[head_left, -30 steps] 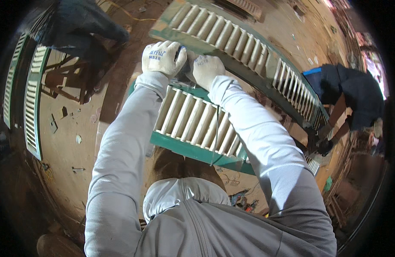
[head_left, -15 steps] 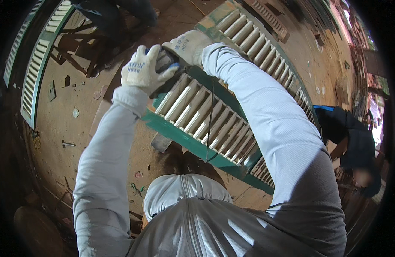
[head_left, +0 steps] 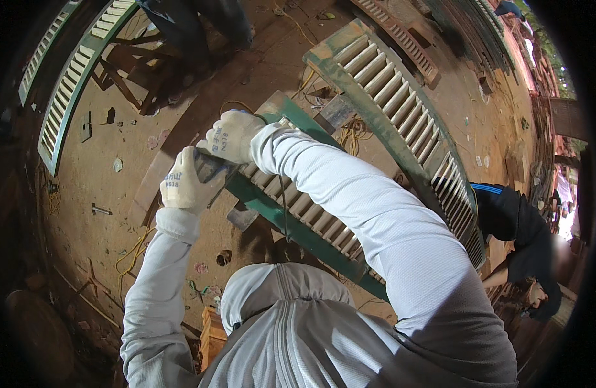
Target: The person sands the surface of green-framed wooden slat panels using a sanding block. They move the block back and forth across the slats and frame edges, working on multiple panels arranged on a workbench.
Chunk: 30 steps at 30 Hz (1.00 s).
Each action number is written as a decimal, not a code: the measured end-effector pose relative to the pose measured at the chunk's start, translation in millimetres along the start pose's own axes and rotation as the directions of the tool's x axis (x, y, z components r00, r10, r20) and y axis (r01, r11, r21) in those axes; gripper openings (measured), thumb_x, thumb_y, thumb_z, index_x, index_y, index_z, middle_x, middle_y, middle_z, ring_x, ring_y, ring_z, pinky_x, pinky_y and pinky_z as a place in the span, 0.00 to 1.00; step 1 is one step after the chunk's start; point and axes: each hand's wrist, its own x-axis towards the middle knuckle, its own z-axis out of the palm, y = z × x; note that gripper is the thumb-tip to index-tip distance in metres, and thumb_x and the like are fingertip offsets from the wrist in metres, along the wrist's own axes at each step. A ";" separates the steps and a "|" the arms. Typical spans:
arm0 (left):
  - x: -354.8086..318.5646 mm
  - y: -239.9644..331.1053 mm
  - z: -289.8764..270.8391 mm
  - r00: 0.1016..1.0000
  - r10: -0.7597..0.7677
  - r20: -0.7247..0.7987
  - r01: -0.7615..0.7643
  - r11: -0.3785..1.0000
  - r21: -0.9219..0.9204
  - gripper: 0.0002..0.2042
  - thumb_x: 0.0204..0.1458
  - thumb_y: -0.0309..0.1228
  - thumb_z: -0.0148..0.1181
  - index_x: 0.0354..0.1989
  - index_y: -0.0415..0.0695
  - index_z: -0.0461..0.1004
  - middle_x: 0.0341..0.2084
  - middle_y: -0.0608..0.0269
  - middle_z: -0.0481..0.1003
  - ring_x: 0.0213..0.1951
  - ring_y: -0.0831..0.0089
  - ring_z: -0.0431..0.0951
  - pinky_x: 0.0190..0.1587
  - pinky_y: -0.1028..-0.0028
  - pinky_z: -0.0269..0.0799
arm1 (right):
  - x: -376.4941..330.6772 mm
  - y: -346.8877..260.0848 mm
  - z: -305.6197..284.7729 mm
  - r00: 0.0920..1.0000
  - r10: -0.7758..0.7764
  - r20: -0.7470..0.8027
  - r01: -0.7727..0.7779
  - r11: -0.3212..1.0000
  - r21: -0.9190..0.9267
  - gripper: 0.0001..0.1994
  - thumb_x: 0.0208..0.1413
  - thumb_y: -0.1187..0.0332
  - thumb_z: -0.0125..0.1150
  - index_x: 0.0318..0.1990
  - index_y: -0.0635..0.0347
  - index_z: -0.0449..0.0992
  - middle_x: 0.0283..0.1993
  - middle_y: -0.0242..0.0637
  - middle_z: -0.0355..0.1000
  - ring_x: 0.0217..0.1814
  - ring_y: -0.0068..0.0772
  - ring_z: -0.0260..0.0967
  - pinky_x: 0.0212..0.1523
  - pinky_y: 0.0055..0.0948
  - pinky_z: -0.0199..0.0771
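Both my hands wear white knit gloves and are at the left end of a louvred shutter [head_left: 256, 205] with a green frame and pale slats. My left hand [head_left: 186, 180] is closed around a dark grey, block-like tool [head_left: 210, 167]; its kind is mostly hidden by the gloves. My right hand [head_left: 233, 137] is closed on the same tool from the far side, fingers bent over its top. The tool sits against the shutter's left end. A thin dark cord [head_left: 283, 207] hangs across the slats. My right forearm covers part of the shutter.
A second louvred shutter [head_left: 401, 107] lies beyond on the right, with a coiled yellow cord [head_left: 354, 134] beside it. More green shutters [head_left: 68, 90] stand at the far left. One person's legs [head_left: 197, 26] are at the back; another person [head_left: 527, 226] bends at the right.
Both hands and the grey tool have moved left and nearer to me, to the shutter's near left corner. More of the far shutter shows now.
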 end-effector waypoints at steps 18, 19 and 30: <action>154.3 133.4 43.1 0.968 0.249 0.024 -0.250 0.961 0.116 0.33 0.50 0.58 0.68 0.60 0.52 0.73 0.51 0.55 0.82 0.53 0.52 0.83 0.52 0.56 0.77 | -98.4 145.0 4.8 0.869 0.494 -0.004 -0.467 0.818 -0.337 0.14 0.68 0.63 0.58 0.59 0.38 0.75 0.50 0.25 0.84 0.57 0.28 0.80 0.56 0.35 0.72; 148.9 123.5 45.0 0.964 0.265 0.003 -0.264 0.959 0.102 0.33 0.50 0.58 0.69 0.59 0.51 0.73 0.51 0.55 0.82 0.52 0.53 0.83 0.52 0.56 0.77 | -92.3 138.0 7.1 0.862 0.506 0.022 -0.476 0.824 -0.307 0.13 0.64 0.59 0.63 0.54 0.42 0.77 0.50 0.27 0.82 0.59 0.29 0.78 0.59 0.35 0.69; 26.4 27.8 13.0 0.995 0.054 -0.084 -0.049 0.997 0.056 0.33 0.48 0.52 0.74 0.58 0.46 0.72 0.49 0.54 0.83 0.52 0.53 0.84 0.52 0.58 0.79 | -23.4 9.7 -1.2 0.969 0.246 -0.028 -0.247 0.952 -0.183 0.13 0.68 0.58 0.56 0.57 0.37 0.74 0.51 0.24 0.82 0.56 0.29 0.79 0.56 0.35 0.70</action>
